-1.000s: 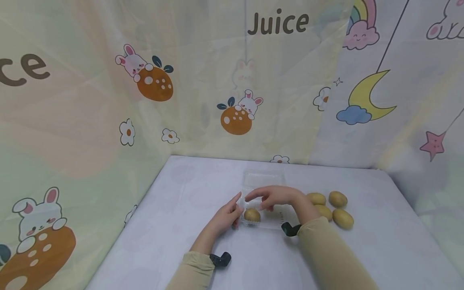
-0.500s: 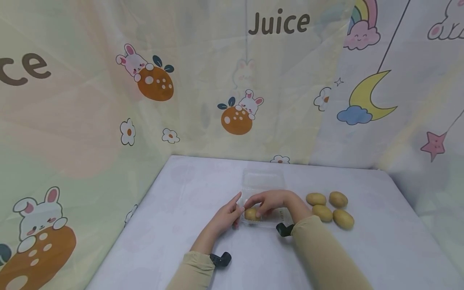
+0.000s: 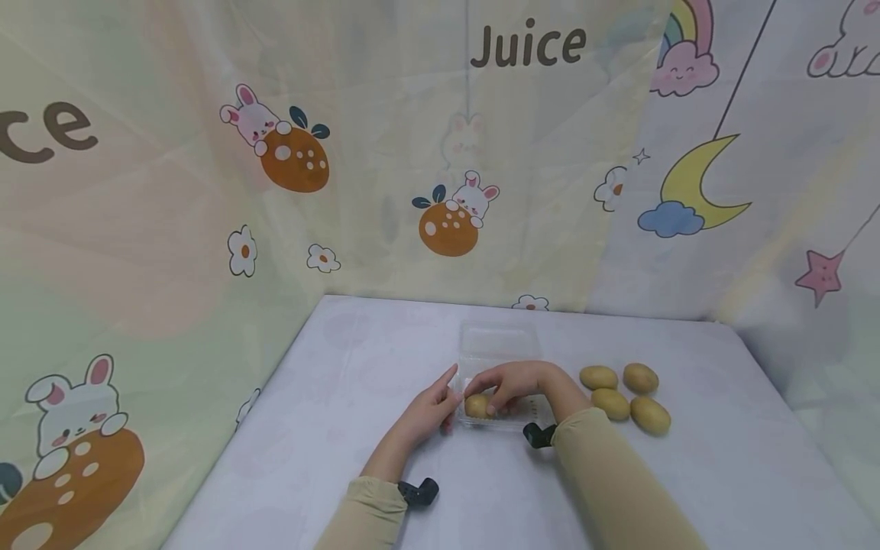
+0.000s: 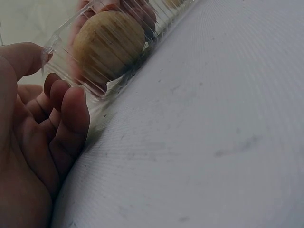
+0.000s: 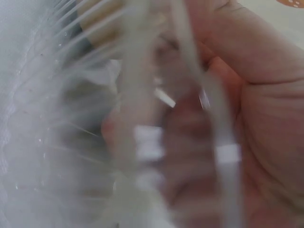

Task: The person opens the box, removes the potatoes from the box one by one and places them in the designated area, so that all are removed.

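A hinged clear plastic container (image 3: 499, 341) stands with its lid folded back on the table. One potato (image 3: 476, 406) sits at the left end of its base, seen through the ribbed wall in the left wrist view. My right hand (image 3: 517, 384) reaches in from above and grips this potato, fingers on its far side and thumb on its right. At the container's left edge is my left hand (image 3: 429, 409), index finger straight. Its thumb hooks the rim while other curled fingers (image 4: 76, 109) lie against the outer wall. In the right wrist view, plastic blurs much of the right hand.
To the right of the container, several loose potatoes (image 3: 610, 404) lie grouped on the white-covered table (image 3: 729, 473). Printed fabric walls (image 3: 371, 153) rise behind and beside the table. Each wrist carries a small black camera (image 3: 419, 493).
My right hand has come down and left from above the container onto the potato inside, then stayed there. The potato has barely shifted. My left hand has kept its place.
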Available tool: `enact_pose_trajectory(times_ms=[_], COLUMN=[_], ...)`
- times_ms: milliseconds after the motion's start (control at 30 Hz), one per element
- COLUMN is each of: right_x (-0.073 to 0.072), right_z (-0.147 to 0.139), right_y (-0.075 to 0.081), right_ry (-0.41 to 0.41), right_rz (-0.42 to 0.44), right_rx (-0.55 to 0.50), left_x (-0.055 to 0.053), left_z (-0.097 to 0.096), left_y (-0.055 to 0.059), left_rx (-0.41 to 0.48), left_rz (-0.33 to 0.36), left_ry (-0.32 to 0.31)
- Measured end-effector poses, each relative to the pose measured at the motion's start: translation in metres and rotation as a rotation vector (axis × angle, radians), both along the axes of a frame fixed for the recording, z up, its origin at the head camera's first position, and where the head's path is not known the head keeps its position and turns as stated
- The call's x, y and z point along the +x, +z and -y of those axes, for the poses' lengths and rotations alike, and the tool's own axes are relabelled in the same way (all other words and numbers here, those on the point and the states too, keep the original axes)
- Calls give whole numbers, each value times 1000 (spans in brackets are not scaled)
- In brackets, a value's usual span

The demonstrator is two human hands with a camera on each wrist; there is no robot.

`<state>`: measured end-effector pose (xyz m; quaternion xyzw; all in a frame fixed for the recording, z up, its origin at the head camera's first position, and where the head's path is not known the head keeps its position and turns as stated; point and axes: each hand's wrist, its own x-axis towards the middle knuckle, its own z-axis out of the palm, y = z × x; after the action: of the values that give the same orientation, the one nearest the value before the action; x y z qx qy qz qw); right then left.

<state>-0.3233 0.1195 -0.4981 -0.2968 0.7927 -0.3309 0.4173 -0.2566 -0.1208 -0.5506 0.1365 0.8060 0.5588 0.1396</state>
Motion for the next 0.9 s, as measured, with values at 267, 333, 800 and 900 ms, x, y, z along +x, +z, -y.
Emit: enact_pose_trajectory(times_ms=[267,333,800,900], right_x=[3,3,3,4], right_z=[0,0,-3,-5], right_y=[3,3,17,23], right_ry=[-18,-17,12,7], right_rz=[-30,-41,-116,-122], right_rx=[-4,-3,-27,-44], left_x=[0,0,1,1], left_z=[-2,-2,0,0], left_y=[-1,-1,4,3], left_rx=[35,36,72,80], left_rz=[-5,-5,2,7], left_ry=[-14,-17,-8,6])
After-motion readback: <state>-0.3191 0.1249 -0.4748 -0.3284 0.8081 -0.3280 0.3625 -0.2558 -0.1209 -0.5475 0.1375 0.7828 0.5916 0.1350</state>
